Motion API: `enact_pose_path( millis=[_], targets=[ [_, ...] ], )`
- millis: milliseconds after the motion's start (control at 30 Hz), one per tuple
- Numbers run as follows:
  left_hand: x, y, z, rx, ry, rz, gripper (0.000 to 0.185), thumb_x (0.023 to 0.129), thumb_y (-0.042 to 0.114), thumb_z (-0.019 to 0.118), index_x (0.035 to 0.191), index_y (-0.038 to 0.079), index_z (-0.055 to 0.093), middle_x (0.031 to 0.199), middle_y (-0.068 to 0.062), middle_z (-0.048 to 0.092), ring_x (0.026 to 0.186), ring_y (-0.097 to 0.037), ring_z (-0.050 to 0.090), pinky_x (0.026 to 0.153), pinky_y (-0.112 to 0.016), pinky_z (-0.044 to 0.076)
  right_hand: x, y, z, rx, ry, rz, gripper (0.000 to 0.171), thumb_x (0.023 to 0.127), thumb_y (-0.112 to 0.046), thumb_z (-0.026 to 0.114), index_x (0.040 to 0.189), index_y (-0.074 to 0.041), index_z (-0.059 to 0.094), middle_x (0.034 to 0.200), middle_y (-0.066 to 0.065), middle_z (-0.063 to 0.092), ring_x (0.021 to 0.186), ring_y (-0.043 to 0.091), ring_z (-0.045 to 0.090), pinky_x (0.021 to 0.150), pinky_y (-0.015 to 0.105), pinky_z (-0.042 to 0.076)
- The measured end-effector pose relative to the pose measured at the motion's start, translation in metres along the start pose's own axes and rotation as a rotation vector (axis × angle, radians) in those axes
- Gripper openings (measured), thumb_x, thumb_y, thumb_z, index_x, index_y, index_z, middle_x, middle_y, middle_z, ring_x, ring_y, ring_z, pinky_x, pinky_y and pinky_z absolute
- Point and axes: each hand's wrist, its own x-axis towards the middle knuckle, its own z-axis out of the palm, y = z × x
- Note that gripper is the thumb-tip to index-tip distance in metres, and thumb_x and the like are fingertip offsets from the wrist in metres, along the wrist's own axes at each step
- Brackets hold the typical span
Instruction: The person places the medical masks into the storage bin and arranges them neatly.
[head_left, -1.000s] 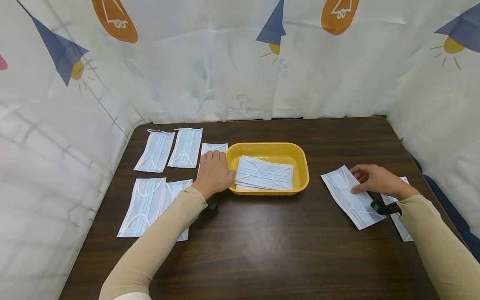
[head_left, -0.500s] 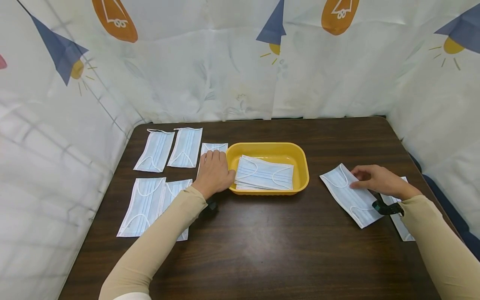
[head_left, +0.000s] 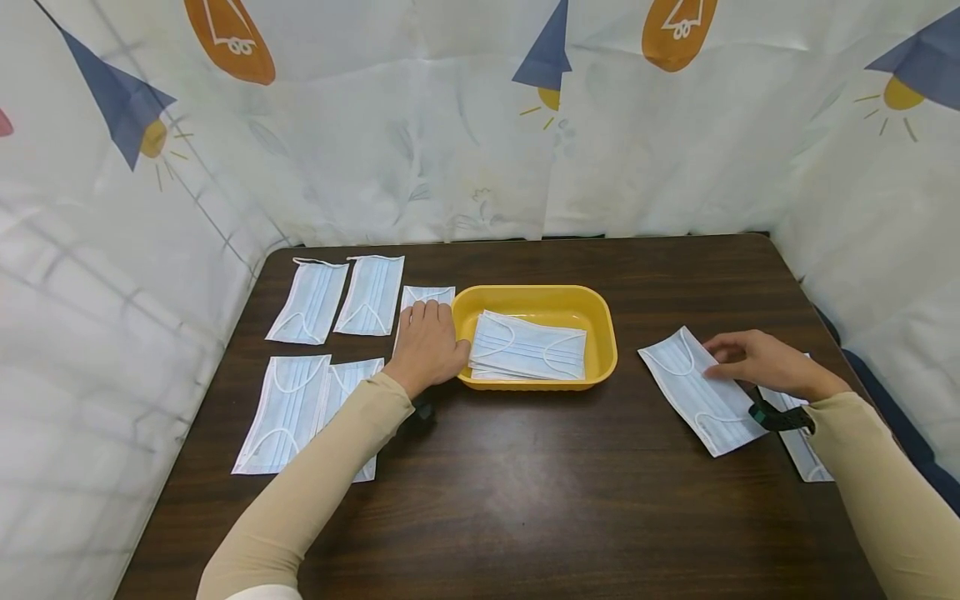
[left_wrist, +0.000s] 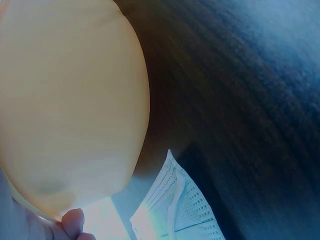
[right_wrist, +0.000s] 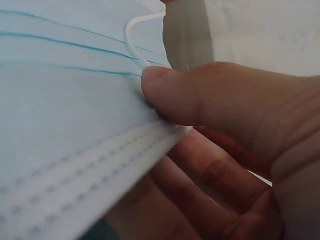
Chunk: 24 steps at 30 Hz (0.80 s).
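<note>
My left hand (head_left: 427,348) is at the left end of a yellow plastic basket (head_left: 609,333), its thumb by the rim and its fingers bent down along the outer wall. A blue pleated face mask (head_left: 430,294) lies partly hidden beneath that hand. In the left wrist view the basket wall (left_wrist: 75,100) looks washed out, with fingertips (left_wrist: 73,222) at its lower end. Several stacked masks (head_left: 528,346) lie inside the basket. On the right, my right hand (head_left: 768,362) pinches the edge of a slanted mask (head_left: 693,387) between thumb (right_wrist: 195,92) and fingers.
On the dark wooden table (head_left: 517,500), another mask (head_left: 802,446) lies partly under the right wrist. Several more masks lie at the left, among them a back one (head_left: 311,302) and a front one (head_left: 281,417). A white printed curtain (head_left: 450,150) surrounds the table.
The right hand and its pinched mask have shifted only slightly, the wrist moving a little to the right. The left hand and basket keep their place.
</note>
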Motion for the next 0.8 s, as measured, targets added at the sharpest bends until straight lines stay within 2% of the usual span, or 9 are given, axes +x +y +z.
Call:
enact_pose_path(
  millis=[267,567,800],
  targets=[
    [-0.001,0.001,-0.002,0.003,0.003,-0.001,0.041,0.093,0.033,0.049,0.110,-0.004,0.054,0.102,-0.018,0.054,0.107,-0.037,0.048,0.100,-0.052,0.037,-0.003,0.003,-0.001,0.009,0.032,-0.017,0.052,0.097,-0.031,0.071,0.138,-0.003,0.058,0.114,0.009,0.072,0.092,0.014,0.062,0.072,0.030,0.055],
    [-0.001,0.001,-0.004,-0.001,-0.004,-0.005,0.039,0.093,0.032,0.049,0.107,-0.004,0.054,0.101,-0.019,0.054,0.105,-0.038,0.047,0.099,-0.052,0.037,-0.006,0.003,-0.005,0.057,0.095,-0.030,0.042,0.097,-0.025,0.071,0.134,-0.007,0.062,0.110,0.009,0.072,0.076,0.007,0.057,0.064,0.028,0.052],
    [-0.001,0.001,-0.003,0.000,0.001,-0.002,0.038,0.092,0.032,0.049,0.105,-0.003,0.055,0.100,-0.019,0.054,0.104,-0.039,0.047,0.098,-0.052,0.038,-0.010,-0.001,-0.012,0.053,0.133,-0.029,0.040,0.098,-0.027,0.071,0.131,-0.008,0.063,0.111,0.010,0.072,0.080,0.007,0.058,0.066,0.029,0.054]
  ],
)
